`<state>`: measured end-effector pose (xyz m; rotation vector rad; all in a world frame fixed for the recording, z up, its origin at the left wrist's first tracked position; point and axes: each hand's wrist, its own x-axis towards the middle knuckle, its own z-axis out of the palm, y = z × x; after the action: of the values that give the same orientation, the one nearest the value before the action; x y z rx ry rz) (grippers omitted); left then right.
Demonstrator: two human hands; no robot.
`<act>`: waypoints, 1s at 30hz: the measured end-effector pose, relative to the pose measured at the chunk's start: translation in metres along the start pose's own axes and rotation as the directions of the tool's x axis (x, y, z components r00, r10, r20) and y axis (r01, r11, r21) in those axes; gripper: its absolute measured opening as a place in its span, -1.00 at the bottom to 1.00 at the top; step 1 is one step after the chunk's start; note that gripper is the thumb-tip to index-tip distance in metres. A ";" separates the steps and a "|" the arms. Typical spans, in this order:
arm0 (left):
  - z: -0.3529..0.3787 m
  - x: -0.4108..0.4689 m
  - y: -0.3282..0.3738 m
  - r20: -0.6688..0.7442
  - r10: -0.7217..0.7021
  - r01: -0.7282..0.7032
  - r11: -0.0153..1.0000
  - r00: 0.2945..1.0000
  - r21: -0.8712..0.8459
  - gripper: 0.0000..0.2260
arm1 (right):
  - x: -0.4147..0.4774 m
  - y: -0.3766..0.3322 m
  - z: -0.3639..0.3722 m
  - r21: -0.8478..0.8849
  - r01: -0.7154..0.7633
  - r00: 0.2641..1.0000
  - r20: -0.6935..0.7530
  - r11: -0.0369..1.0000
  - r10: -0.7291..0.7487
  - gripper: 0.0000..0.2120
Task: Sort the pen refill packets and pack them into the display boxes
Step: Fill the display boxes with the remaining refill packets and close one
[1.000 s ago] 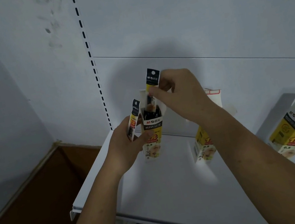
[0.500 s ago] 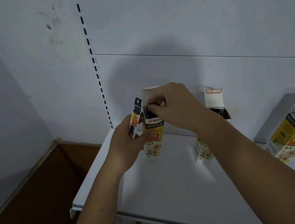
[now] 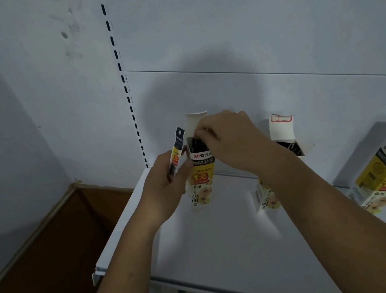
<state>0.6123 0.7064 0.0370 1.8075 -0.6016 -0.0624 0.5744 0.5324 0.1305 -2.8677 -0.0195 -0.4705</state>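
At the far left, below the shelf edge, sits a brown cardboard carton (image 3: 40, 261), open at the top and dark inside. Next comes the slotted upright (image 3: 121, 76) running up the white back wall, and the white shelf (image 3: 216, 244) starts at its foot.

My left hand (image 3: 166, 189) is over the shelf's left end. Its fingers are curled round a single refill packet (image 3: 177, 149), gripped by the lower half so the black top with its round hang hole sticks up and tilts a little right. The thumb of the same hand lies against the yellow front of the display box (image 3: 201, 178) just beside the packet. That box is upright with its white flap open behind it. I cannot tell whether its base rests on the shelf.

Inside its mouth are black-topped packets (image 3: 196, 144). My right hand (image 3: 232, 142) reaches in from the right with fingertips bent down onto those tops. I cannot tell whether they pinch one or only press.

Behind my right forearm stands a second display box (image 3: 282, 131), its flap up and showing a red-outlined label, its middle hidden by the arm. Well apart at the right edge, a third display box (image 3: 383, 175) lies tilted back, open, with its yellow "1元" panel facing me.
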 end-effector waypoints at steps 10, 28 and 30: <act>-0.017 0.001 0.019 -0.130 0.004 -0.007 1.000 0.991 -0.022 -0.81 | -0.023 -0.002 -0.006 0.379 0.088 0.952 -0.305 0.921 0.034 -0.84; -0.022 0.010 0.062 0.036 0.202 -0.205 0.975 0.979 0.091 -0.75 | -0.016 -0.011 -0.031 0.733 0.049 0.938 -0.267 0.678 0.220 -0.88; -0.028 0.009 0.061 0.015 0.175 -0.175 0.983 0.985 0.063 -0.74 | -0.016 -0.006 -0.035 0.767 0.062 0.930 -0.277 0.639 0.242 -0.89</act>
<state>0.6071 0.7155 0.1037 1.8097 -0.7745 0.0685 0.5475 0.5300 0.1591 -1.8906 -0.0072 -0.7422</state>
